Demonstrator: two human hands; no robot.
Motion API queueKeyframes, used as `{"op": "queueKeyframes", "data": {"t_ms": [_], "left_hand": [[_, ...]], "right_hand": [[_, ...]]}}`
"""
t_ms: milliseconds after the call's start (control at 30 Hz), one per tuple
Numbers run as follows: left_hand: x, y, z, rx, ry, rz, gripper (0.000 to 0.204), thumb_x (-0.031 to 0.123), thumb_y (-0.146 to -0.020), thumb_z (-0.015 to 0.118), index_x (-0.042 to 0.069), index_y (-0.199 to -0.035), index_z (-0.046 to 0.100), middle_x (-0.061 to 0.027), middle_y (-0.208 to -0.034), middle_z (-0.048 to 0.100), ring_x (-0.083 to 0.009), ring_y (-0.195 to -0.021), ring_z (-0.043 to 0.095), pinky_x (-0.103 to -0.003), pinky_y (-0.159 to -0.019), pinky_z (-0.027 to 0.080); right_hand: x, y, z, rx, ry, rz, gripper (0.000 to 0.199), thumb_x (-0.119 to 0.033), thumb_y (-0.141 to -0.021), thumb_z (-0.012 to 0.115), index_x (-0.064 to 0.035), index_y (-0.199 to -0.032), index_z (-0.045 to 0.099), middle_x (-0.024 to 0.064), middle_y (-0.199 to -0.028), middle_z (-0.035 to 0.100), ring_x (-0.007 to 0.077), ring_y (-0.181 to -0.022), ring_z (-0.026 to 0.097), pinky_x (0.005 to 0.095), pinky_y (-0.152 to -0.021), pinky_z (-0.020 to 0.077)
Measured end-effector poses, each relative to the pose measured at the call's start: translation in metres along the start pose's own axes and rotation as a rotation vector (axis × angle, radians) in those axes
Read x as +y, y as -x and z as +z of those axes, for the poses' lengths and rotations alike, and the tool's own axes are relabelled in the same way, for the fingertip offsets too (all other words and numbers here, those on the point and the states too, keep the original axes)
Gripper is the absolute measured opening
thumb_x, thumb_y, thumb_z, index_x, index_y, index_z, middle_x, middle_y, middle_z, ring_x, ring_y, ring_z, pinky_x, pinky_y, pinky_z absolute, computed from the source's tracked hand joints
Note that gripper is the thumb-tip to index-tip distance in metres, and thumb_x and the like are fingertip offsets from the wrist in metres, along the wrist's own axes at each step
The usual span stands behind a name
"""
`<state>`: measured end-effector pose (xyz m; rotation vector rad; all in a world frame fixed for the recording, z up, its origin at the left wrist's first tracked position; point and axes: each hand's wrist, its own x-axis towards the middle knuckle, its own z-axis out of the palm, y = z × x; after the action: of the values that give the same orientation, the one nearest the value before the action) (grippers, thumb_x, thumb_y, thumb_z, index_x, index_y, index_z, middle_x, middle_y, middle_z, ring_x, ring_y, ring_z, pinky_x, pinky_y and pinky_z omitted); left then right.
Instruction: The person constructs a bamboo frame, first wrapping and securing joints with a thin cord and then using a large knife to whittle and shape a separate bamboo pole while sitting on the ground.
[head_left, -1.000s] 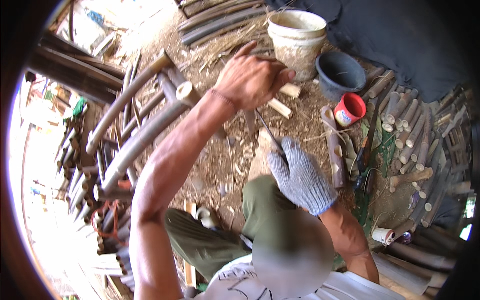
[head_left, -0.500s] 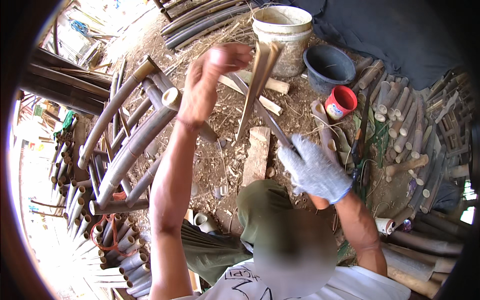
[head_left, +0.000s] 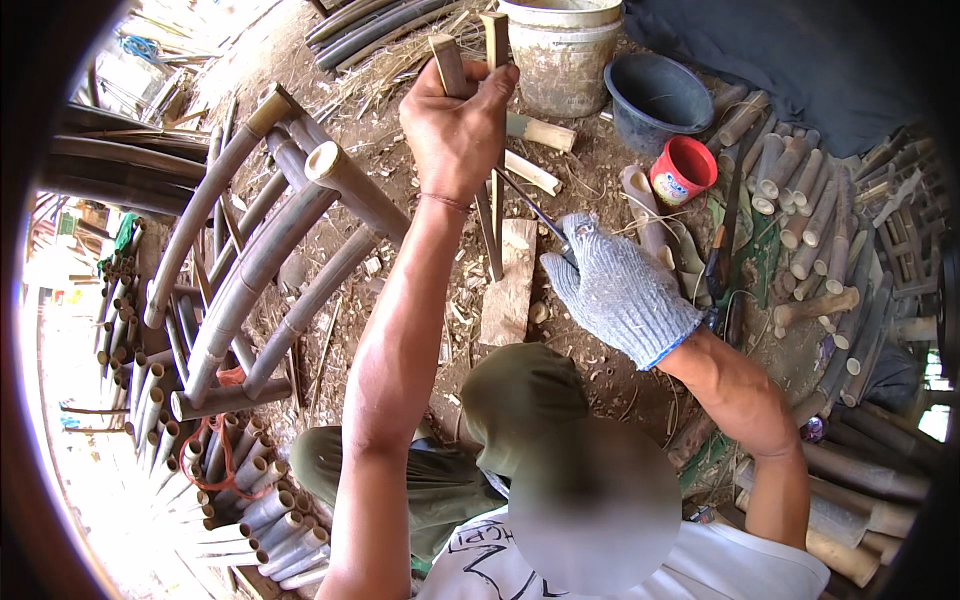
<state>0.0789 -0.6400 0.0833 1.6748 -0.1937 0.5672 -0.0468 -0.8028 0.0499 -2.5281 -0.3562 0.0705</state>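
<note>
My bare left hand (head_left: 452, 130) is closed around the upper part of a split bamboo piece (head_left: 496, 42), whose two halves spread apart at the top and reach down behind the hand. The second half (head_left: 449, 68) leans toward my fingers. My right hand (head_left: 625, 290), in a grey knitted glove with a blue cuff edge, grips a long knife by its handle. The thin dark knife blade (head_left: 531, 204) points up and left to the bamboo; its tip is hidden there. Below the bamboo's lower ends lies a flat wooden board (head_left: 511, 285) on the ground.
A bamboo frame (head_left: 270, 240) stands at left, with stacked bamboo tubes (head_left: 275, 530) below. At the back are a white bucket (head_left: 560, 70), a dark basin (head_left: 660, 105) and a red pail (head_left: 684, 171). Cut bamboo (head_left: 800, 200) lines the right. A sheathed tool (head_left: 722, 240) lies beside my right hand.
My left hand has gone from loose and blurred beside the bamboo to gripping it near the top. The bamboo has moved up and left, and the gloved hand with the knife has shifted slightly.
</note>
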Motion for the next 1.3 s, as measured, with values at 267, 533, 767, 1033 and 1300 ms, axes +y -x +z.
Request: {"op": "queueKeyframes", "data": {"t_ms": [267, 533, 767, 1033, 1300], "left_hand": [[0.001, -0.002, -0.011, 0.085, 0.047, 0.046, 0.021, 0.018, -0.083, 0.085, 0.001, -0.085, 0.073, -0.0001, -0.069, 0.066, -0.0049, -0.062, 0.056, -0.021, -0.057, 0.044], [-0.008, 0.011, -0.043, 0.137, 0.128, 0.066, 0.019, 0.013, -0.08, 0.087, 0.001, -0.083, 0.072, -0.0012, -0.072, 0.068, -0.0067, -0.063, 0.06, -0.02, -0.06, 0.046], [-0.016, 0.006, -0.042, 0.206, 0.003, 0.096, 0.031, 0.024, -0.084, 0.084, -0.001, -0.093, 0.069, 0.0053, -0.061, 0.05, -0.0032, -0.053, 0.04, -0.02, -0.051, 0.031], [-0.088, 0.024, -0.064, 0.215, 0.19, 0.34, 0.018, 0.023, -0.101, 0.063, 0.006, -0.095, 0.066, -0.0016, -0.07, 0.063, -0.0028, -0.049, 0.047, -0.02, -0.041, 0.034], [-0.033, 0.062, -0.104, 0.13, 0.355, 0.279, 0.058, 0.059, -0.101, 0.04, 0.02, -0.062, 0.023, 0.0024, -0.058, 0.031, -0.0072, -0.044, 0.031, -0.023, -0.038, 0.023]], "right_hand": [[0.045, 0.02, 0.097, -0.385, 0.013, 0.263, 0.044, -0.042, -0.095, 0.056, 0.0013, -0.105, 0.058, 0.0296, -0.085, 0.066, 0.0461, -0.084, 0.067, 0.0564, -0.073, 0.051], [0.048, 0.028, 0.129, -0.106, -0.484, 0.056, 0.041, -0.036, -0.095, 0.059, 0.0013, -0.112, 0.058, 0.0254, -0.086, 0.067, 0.0432, -0.077, 0.066, 0.051, -0.071, 0.052], [0.14, 0.024, 0.24, -0.488, -0.237, 0.408, 0.05, -0.045, -0.094, 0.058, 0.0027, -0.1, 0.069, 0.0281, -0.087, 0.07, 0.0408, -0.084, 0.071, 0.049, -0.075, 0.0558], [0.095, 0.006, 0.122, -0.139, -1.286, 0.634, 0.043, -0.035, -0.101, 0.059, -0.0007, -0.127, 0.057, 0.0056, -0.071, 0.061, 0.0152, -0.048, 0.059, 0.0309, -0.045, 0.0515], [0.147, 0.038, 0.168, -0.096, -0.213, 0.486, 0.031, -0.026, -0.098, 0.055, 0.0021, -0.109, 0.062, 0.0242, -0.087, 0.067, 0.0376, -0.076, 0.068, 0.0469, -0.07, 0.0543]]}}
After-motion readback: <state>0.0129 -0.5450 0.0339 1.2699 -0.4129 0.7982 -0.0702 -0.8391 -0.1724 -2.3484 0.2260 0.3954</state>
